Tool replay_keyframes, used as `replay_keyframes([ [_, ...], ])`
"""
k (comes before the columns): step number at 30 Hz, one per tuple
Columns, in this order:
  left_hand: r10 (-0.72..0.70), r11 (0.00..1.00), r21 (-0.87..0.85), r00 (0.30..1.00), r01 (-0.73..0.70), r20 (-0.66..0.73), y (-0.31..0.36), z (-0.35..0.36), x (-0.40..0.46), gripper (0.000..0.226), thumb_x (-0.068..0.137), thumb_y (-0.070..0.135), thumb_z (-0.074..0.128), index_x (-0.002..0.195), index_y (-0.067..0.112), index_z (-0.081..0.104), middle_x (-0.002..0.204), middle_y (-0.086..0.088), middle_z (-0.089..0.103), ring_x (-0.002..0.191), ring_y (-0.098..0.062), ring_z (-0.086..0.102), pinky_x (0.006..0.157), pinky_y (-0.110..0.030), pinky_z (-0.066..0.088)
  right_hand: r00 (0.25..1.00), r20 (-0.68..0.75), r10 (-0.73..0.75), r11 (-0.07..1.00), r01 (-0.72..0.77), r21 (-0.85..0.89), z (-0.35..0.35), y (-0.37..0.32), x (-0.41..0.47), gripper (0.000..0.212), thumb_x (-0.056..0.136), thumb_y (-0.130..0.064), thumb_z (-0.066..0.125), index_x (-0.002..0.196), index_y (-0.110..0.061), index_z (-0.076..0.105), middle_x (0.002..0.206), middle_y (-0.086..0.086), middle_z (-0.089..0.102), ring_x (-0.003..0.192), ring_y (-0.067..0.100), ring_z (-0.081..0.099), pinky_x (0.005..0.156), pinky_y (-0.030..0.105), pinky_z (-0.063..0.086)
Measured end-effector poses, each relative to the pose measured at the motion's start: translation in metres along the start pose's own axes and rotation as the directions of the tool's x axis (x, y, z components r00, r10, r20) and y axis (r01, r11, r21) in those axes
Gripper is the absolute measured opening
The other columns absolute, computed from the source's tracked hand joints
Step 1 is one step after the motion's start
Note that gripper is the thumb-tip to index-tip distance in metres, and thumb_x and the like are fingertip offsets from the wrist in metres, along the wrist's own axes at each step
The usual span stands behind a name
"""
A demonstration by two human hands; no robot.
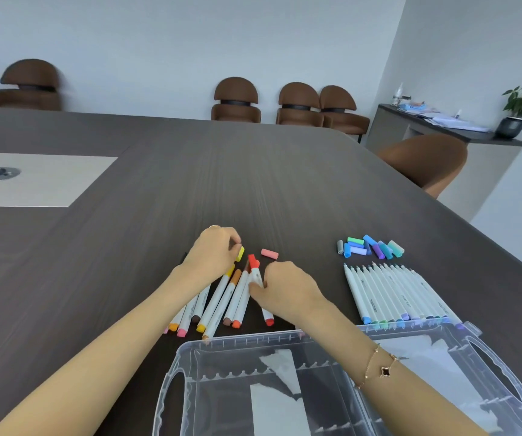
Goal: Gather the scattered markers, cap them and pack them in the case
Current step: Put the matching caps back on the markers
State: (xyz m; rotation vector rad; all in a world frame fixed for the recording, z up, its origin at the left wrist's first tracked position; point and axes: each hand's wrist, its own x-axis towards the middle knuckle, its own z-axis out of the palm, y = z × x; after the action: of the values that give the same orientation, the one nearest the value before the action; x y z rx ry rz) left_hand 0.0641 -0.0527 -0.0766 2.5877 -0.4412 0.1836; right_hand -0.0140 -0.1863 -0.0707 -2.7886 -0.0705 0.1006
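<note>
A clear plastic case [190, 366] lies open at the near table edge. Just beyond it lie several warm-coloured white-bodied markers [222, 302]. My left hand [214, 251] pinches a yellow cap [240, 253] above them. My right hand [285, 291] grips a white marker with a red cap [254, 265] on its upper end. A loose pink cap [269, 253] lies between and just beyond the hands. To the right, a row of several uncapped blue, green and purple markers [392, 292] lies side by side, with a pile of their caps [370, 246] behind it.
The dark wooden table [253, 171] stretches ahead, with a light inset panel [42, 179] at far left. Brown chairs [297, 103] line the far side and one chair [426, 158] stands at the right edge. A sideboard with a potted plant [521, 110] stands by the right wall.
</note>
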Motion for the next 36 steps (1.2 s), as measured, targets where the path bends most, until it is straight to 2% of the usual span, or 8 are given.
replay_keyframes([
  [4,0.022,0.997,0.072,1.0,-0.023,0.013,-0.005,0.0,0.0,0.02,0.091,0.023,0.059,0.109,0.018,0.065,0.106,-0.006,0.053,0.098,-0.018,0.055,0.087,-0.033,0.051,0.998,-0.066,0.021,0.999,-0.018,0.04,-0.013,0.009,-0.008,0.041,0.096,-0.046,0.043,0.065,-0.019,0.044,0.06,-0.005,0.043,0.052,0.006,0.043,0.048,0.018,0.03],
  [8,-0.009,0.998,0.07,1.0,0.009,-0.001,0.0,-0.009,-0.002,0.007,0.091,0.021,0.058,0.093,0.018,0.064,0.091,0.0,0.055,0.086,-0.013,0.058,0.083,-0.032,0.052,0.991,-0.079,0.107,0.989,-0.115,-0.091,-0.026,0.032,-0.014,0.032,0.093,-0.04,0.051,0.069,-0.02,0.042,0.065,-0.006,0.045,0.068,0.014,0.054,0.06,0.023,0.04],
  [16,0.08,0.995,-0.073,0.975,-0.066,0.209,0.03,-0.014,-0.034,0.016,0.091,0.031,0.058,0.094,0.019,0.068,0.081,0.012,0.062,0.074,0.0,0.057,0.062,-0.007,0.039,0.994,0.049,0.102,0.985,-0.094,-0.142,-0.018,0.03,-0.012,0.039,0.093,-0.036,0.05,0.061,-0.02,0.033,0.061,-0.004,0.04,0.052,0.008,0.039,0.047,0.02,0.026],
  [22,0.022,0.992,-0.121,0.952,0.017,0.307,0.037,-0.003,-0.042,0.022,0.094,0.03,0.052,0.097,0.016,0.069,0.09,0.007,0.07,0.077,-0.002,0.059,0.071,-0.013,0.041,0.99,0.088,0.113,0.969,-0.129,0.21,-0.026,0.022,-0.003,0.044,0.09,-0.031,0.055,0.053,-0.016,0.037,0.049,-0.004,0.031,0.042,0.009,0.03,0.046,0.018,0.027],
  [27,-0.075,0.972,-0.17,0.903,0.16,0.424,0.03,-0.013,-0.041,0.039,0.093,0.043,0.051,0.08,0.014,0.073,0.045,0.011,0.055,0.044,-0.008,0.033,0.048,-0.016,0.032,0.961,0.251,0.118,0.852,-0.228,0.471,-0.032,0.018,0.006,0.035,0.096,-0.029,0.05,0.067,-0.011,0.06,0.051,-0.002,0.048,0.039,0.008,0.027,0.037,0.016,0.024],
  [30,-0.071,0.967,-0.191,0.892,0.172,0.446,0.023,-0.015,-0.044,0.04,0.09,0.045,0.054,0.086,0.01,0.073,0.061,0.007,0.063,0.048,-0.006,0.042,0.044,-0.013,0.036,0.95,0.308,0.042,0.793,-0.219,0.568,-0.029,0.015,0.008,0.027,0.095,-0.026,0.053,0.085,-0.006,0.068,0.059,0.0,0.061,0.039,0.007,0.025,0.037,0.016,0.022],
  [33,-0.084,0.959,-0.216,0.909,0.185,0.408,0.018,-0.015,-0.047,0.03,0.092,0.036,0.054,0.083,0.014,0.073,0.071,0.008,0.069,0.061,-0.006,0.052,0.056,-0.015,0.048,0.986,0.165,0.01,0.897,-0.081,0.435,-0.024,0.012,0.019,0.025,0.094,-0.023,0.053,0.089,-0.007,0.072,0.065,0.001,0.066,0.045,0.009,0.042,0.042,0.018,0.035],
  [36,-0.085,0.978,-0.157,0.949,0.138,0.304,0.01,-0.022,-0.051,0.033,0.093,0.037,0.053,0.065,0.022,0.061,0.058,0.011,0.06,0.042,-0.004,0.044,0.047,-0.012,0.038,0.987,-0.162,-0.007,0.991,0.029,0.132,-0.024,0.022,0.039,0.022,0.093,-0.025,0.053,0.09,-0.01,0.068,0.084,0.003,0.069,0.078,0.016,0.064,0.068,0.027,0.05],
])
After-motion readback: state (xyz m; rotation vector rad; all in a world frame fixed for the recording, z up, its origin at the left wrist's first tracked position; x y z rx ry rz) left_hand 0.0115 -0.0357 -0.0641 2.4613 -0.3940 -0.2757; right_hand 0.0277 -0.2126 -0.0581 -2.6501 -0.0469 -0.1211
